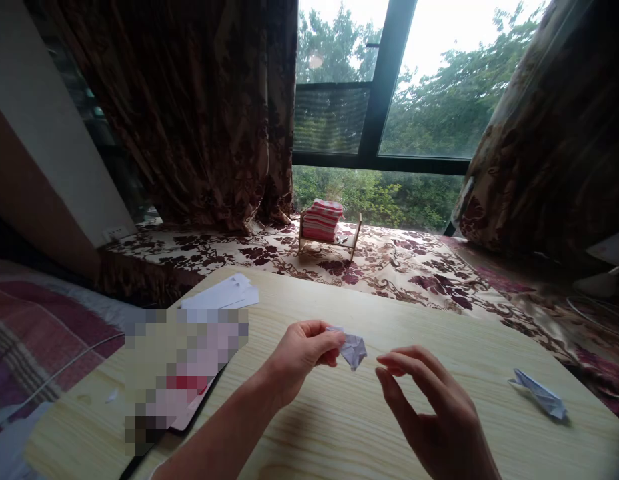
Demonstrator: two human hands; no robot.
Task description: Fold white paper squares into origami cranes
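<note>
No writing can be read.
The flat item (184,373) on the counter (339,427) is blurred into blocks (nothing on it can be made out). The white sheets (224,293) behind it and the folded paper (353,348) show plain, unprinted faces.

Folded paper piece (352,349) is pinched by left hand (300,353) above table (339,427). Right hand (429,407) is held just beside it, fingers loose, apart. Second folded paper (539,395) is lying near table's right edge.
</note>
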